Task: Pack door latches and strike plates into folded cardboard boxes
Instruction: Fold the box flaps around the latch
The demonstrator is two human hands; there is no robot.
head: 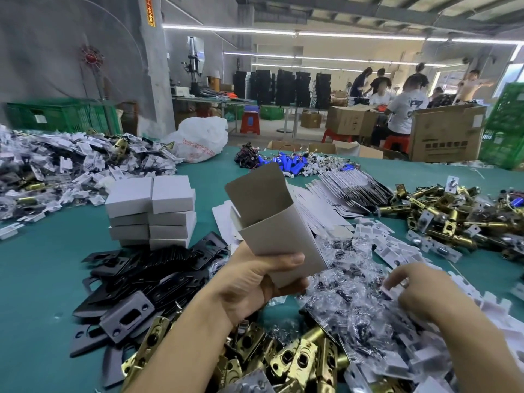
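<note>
To the left of my left grip stands a stack of closed white cardboard boxes (150, 211), and nearer me, just beside that wrist, lies a heap of flat black metal strike plates (147, 276). My left forearm rises from the bottom edge, and my left hand (255, 282) is lifted off the green table (42, 273), thumb across the front and fingers wrapped behind, clamped round the lower end of a pale grey open cardboard box (278, 222). The box's long axis runs upward and leans a little to the left, its open mouth on top and the lid flap standing above it. Below this grip lie brass-coloured door latches (297, 361). Between my hands spreads a pile of clear plastic screw bags (348, 279). My right hand (419, 287) is palm down, fingers bent into that pile at a small pale piece; I cannot tell whether they have closed on it.
</note>
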